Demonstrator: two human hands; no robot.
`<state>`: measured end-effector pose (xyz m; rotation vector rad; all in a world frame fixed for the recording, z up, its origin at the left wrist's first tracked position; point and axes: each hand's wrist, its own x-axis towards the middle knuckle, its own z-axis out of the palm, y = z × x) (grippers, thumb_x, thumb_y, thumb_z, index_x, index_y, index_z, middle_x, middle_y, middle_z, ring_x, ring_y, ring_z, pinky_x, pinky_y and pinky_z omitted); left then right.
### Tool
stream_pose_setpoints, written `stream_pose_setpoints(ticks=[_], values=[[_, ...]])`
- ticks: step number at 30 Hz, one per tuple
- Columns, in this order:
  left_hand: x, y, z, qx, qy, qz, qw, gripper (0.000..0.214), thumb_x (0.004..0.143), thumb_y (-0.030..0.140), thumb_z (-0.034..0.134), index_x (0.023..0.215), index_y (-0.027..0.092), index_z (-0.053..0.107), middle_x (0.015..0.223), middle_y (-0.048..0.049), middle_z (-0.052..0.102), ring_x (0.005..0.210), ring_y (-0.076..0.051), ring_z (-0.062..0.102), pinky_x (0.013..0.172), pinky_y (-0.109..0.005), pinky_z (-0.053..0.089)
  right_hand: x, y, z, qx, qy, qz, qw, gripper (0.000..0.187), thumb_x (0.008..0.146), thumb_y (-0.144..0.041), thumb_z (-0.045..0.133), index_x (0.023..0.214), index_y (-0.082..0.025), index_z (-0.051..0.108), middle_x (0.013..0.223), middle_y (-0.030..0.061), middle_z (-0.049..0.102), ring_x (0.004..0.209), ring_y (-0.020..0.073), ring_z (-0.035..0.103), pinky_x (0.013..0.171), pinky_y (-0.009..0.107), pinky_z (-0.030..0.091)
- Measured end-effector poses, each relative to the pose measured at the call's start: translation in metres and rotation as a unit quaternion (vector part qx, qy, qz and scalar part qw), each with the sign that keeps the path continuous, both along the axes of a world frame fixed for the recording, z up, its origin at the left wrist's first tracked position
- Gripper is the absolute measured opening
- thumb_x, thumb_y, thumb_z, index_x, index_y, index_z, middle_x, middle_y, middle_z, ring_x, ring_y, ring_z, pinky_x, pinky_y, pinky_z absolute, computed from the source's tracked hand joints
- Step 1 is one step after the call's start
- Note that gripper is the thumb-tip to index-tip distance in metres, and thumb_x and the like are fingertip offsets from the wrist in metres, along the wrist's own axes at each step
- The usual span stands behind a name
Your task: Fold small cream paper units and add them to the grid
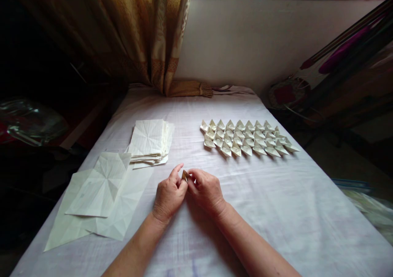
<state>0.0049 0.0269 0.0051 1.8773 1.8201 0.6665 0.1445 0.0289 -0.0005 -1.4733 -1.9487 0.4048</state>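
Note:
My left hand (168, 195) and my right hand (206, 190) rest close together on the white cloth-covered table (276, 211), both pinching a small folded paper piece (185, 175) between their fingertips. Only its pointed tip shows above the fingers. Farther away to the right, several finished folded paper pieces (245, 138) lie in neat rows. A stack of creased square paper sheets (150, 141) sits beyond my left hand.
Larger creased sheets (98, 195) lie spread near the table's left edge. A gold curtain (138, 35) hangs at the back against a white wall. Dark clutter stands on both sides of the table.

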Motion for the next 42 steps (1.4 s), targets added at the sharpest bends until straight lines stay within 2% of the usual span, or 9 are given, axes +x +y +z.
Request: stream_pose_setpoints(ticks=[5,8,11,23,27,29,34,38,42], values=[[0.001,0.003,0.003,-0.025,0.02,-0.002,0.999,0.053,0.081,0.016,0.051,0.133,0.021,0.056,0.053,0.0077,0.055,0.052,-0.013,0.055,0.06,-0.023,0.04,0.0,0.002,-0.003,-0.021,-0.021,-0.031,0.999,0.009,0.085,-0.02,0.055,0.093,-0.02,0.059,0.067,-0.0011,0.068,0.056,0.0141,0.06,0.056,0.023,0.035],[0.001,0.006,0.006,-0.046,0.024,-0.01,0.999,0.054,0.079,0.015,0.052,0.133,0.021,0.056,0.053,0.0076,0.056,0.052,-0.013,0.055,0.06,-0.023,0.04,0.0,0.003,-0.002,-0.035,-0.037,-0.036,0.998,0.003,0.083,-0.019,0.055,0.084,-0.021,0.057,0.064,-0.0018,0.065,0.055,0.0137,0.058,0.055,0.023,0.031],[0.001,0.009,0.008,-0.063,0.03,-0.013,0.997,0.053,0.079,0.014,0.053,0.131,0.022,0.058,0.055,0.0062,0.059,0.054,-0.014,0.056,0.059,-0.023,0.039,0.002,0.005,-0.001,-0.046,-0.047,-0.03,0.997,0.007,0.082,-0.018,0.055,0.075,-0.022,0.055,0.063,-0.0022,0.063,0.055,0.0128,0.056,0.055,0.023,0.029],[-0.002,0.017,0.007,-0.07,0.015,-0.028,0.997,0.042,0.082,0.018,0.055,0.122,0.023,0.065,0.057,0.0038,0.062,0.055,-0.014,0.058,0.057,-0.023,0.038,0.0,0.013,0.001,-0.073,-0.06,-0.027,0.995,0.01,0.082,-0.017,0.057,0.073,-0.021,0.057,0.066,-0.0014,0.064,0.057,0.0129,0.054,0.056,0.023,0.028],[-0.006,0.019,0.004,-0.101,-0.05,-0.028,0.993,0.042,0.081,0.017,0.054,0.122,0.021,0.064,0.054,0.005,0.06,0.054,-0.013,0.058,0.057,-0.022,0.039,0.003,0.014,-0.003,-0.07,-0.031,-0.018,0.997,0.01,0.082,-0.017,0.054,0.078,-0.022,0.061,0.07,-0.0004,0.066,0.061,0.0138,0.057,0.058,0.023,0.032],[-0.009,0.02,0.004,-0.132,-0.098,-0.026,0.986,0.043,0.084,0.018,0.051,0.126,0.019,0.061,0.053,0.0059,0.058,0.048,-0.012,0.055,0.052,-0.021,0.04,0.006,0.013,-0.004,-0.064,-0.015,-0.008,0.998,0.013,0.084,-0.016,0.052,0.08,-0.022,0.063,0.073,0.0008,0.068,0.065,0.0144,0.059,0.061,0.023,0.035],[-0.014,0.022,0.009,-0.235,-0.241,0.012,0.942,0.051,0.088,0.025,0.046,0.137,0.013,0.048,0.055,0.007,0.054,0.036,-0.008,0.044,0.034,-0.017,0.032,0.012,0.003,-0.005,-0.05,0.042,0.009,0.998,0.019,0.091,-0.025,0.047,0.084,-0.02,0.064,0.075,0.0022,0.068,0.066,0.014,0.06,0.064,0.022,0.04],[-0.015,0.022,0.012,-0.232,-0.27,0.017,0.934,0.051,0.086,0.025,0.049,0.136,0.012,0.049,0.055,0.0071,0.053,0.036,-0.007,0.043,0.032,-0.014,0.033,0.014,-0.009,-0.007,-0.039,0.066,0.041,0.996,0.016,0.088,-0.033,0.057,0.093,-0.018,0.063,0.073,0.0004,0.065,0.058,0.0121,0.055,0.059,0.022,0.04],[-0.014,0.021,0.012,-0.23,-0.283,0.02,0.931,0.051,0.085,0.026,0.053,0.134,0.012,0.051,0.055,0.0068,0.053,0.035,-0.006,0.043,0.031,-0.013,0.032,0.013,-0.014,-0.008,-0.003,-0.004,0.054,0.999,0.01,0.084,-0.027,0.062,0.09,-0.019,0.062,0.073,0.0008,0.064,0.063,0.0134,0.056,0.062,0.022,0.039]])
